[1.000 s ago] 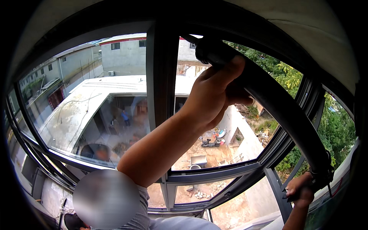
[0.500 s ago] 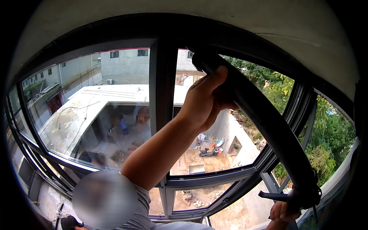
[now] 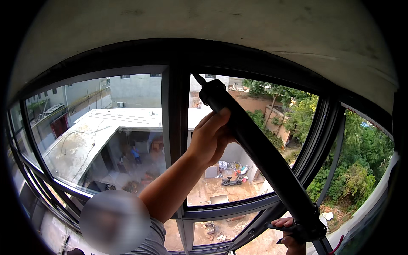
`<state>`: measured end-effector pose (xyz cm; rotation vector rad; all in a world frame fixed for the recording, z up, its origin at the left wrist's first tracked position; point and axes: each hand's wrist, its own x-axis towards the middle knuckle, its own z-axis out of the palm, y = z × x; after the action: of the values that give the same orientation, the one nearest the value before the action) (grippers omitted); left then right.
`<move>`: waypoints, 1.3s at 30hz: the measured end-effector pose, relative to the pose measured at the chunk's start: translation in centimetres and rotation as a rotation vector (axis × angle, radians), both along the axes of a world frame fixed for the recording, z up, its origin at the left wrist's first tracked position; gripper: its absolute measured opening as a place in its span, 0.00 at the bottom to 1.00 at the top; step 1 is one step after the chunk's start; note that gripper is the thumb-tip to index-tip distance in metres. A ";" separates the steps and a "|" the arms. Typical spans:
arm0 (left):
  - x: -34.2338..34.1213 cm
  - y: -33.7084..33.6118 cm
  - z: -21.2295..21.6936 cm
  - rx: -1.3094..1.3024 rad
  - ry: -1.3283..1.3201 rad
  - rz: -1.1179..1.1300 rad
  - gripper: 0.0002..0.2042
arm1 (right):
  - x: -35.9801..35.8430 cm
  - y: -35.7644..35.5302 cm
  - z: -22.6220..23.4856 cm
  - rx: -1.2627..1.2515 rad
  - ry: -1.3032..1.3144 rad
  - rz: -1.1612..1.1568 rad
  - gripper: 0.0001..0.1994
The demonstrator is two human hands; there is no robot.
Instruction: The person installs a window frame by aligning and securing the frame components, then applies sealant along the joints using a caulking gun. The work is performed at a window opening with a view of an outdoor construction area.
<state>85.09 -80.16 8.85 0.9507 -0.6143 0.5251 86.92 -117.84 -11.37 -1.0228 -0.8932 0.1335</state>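
A long black caulking gun (image 3: pixel 263 148) slants across the window, its rear end low on the right. Its thin pointed nozzle (image 3: pixel 198 78) is at the upper left corner of the right-hand pane, close to the dark window frame (image 3: pixel 178 110); whether the tip touches the frame I cannot tell. My left hand (image 3: pixel 211 138) grips the barrel from the left near its front end, thumb on top. Lower right, my right hand (image 3: pixel 290 233) is closed round the handle and trigger (image 3: pixel 278 228) at the rear, partly hidden by the gun.
A pale ceiling (image 3: pixel 212 21) curves above the frame. Sliding window tracks (image 3: pixel 325 123) stand at the right. Outside, far below, are a flat roof (image 3: pixel 127 115), a yard with a motorbike (image 3: pixel 231 181), and trees (image 3: pixel 361 165). A blurred round patch covers the lower left.
The view has tilted upward. Both hands and the caulking gun have shifted left in the picture, and the front end is lower. The nozzle now shows against the pane.
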 end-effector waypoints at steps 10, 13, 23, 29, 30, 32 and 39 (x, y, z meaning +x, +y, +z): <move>1.0 1.7 -1.2 0.013 -0.147 -0.162 0.21 | 0.5 0.1 0.1 -0.036 -0.107 -0.070 0.22; 1.3 1.5 -1.4 0.001 -0.160 -0.177 0.21 | 0.3 -0.7 -0.3 -0.066 -0.062 -0.128 0.21; 5.4 -3.2 -0.6 0.067 -0.073 -0.217 0.21 | 0.7 -4.9 -2.0 -0.154 0.092 -0.425 0.22; 9.9 -8.0 0.0 0.109 0.040 -0.200 0.23 | 2.4 -7.6 -2.4 -0.117 -0.008 -0.586 0.23; 10.5 -8.7 0.3 0.119 0.058 -0.198 0.23 | 2.7 -8.1 -2.4 -0.119 -0.028 -0.599 0.23; 12.0 -9.9 0.5 0.107 0.086 -0.236 0.20 | 3.7 -9.2 -2.7 -0.122 -0.067 -0.618 0.23; 20.2 -17.1 0.8 0.145 0.101 -0.343 0.18 | 6.0 -13.5 -2.7 -0.084 -0.033 -0.764 0.21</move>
<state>105.32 -97.27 9.70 0.9762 -0.7131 0.1277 92.91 -131.39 -14.06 -1.3832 -0.4797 -0.4927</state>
